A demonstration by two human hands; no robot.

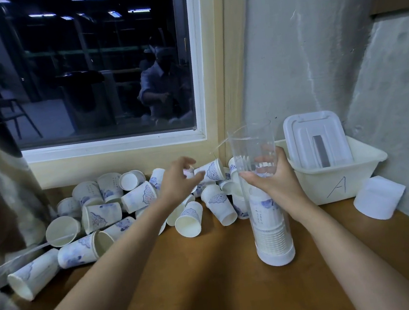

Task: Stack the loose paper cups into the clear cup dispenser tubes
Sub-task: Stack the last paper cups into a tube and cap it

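Head view: I've got the tall clear plastic dispenser tube (251, 144) standing upright on the brown wooden table (214, 282), right of centre. A nested stack of white paper cups (272, 231) fills its lower part, and the upper part is see-through. The right hand (271, 176) is wrapped around the tube at mid-height, with the fingers curled round the far side.

The left hand (178, 181) reaches over the pile of loose white paper cups with blue patterns (102, 216), which lie tumbled on their sides across the middle and left of the frame, below the window (99, 64). Its fingers are curled right at a blue-patterned cup lying on its side (210, 171). I can't tell whether they grip anything.

Just right of the tube sits a cream plastic tub marked with an A (338, 184), with a white lidded box (314, 138) leaning inside it. A white paper roll (378, 196) lies at far right, and a shiny steel urn (1, 185) is at the left edge.
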